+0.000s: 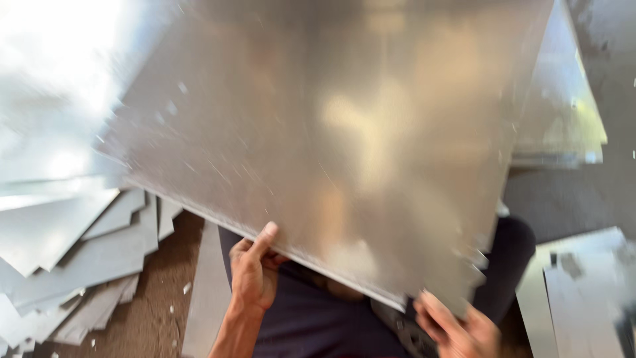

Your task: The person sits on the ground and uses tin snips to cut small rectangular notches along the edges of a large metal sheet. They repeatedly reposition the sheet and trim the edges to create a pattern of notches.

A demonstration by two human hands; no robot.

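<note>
The left hand (254, 274) grips the near edge of a large shiny metal sheet (331, 139), thumb pressed on top and fingers curled beneath, and the sheet tilts up and away from that hold. The right hand (457, 328) clasps the same edge at its near right corner, though blur hides the fingers' exact wrap. Left of the left hand's hold, a pile of grey sheet offcuts (73, 258) lies on the dirt floor (156, 311).

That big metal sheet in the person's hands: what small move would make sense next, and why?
Probably lower the metal sheet flat toward the lap: both the left hand and right hand pinch only its near edge, and it looks blurred, so hardly steady.
</note>
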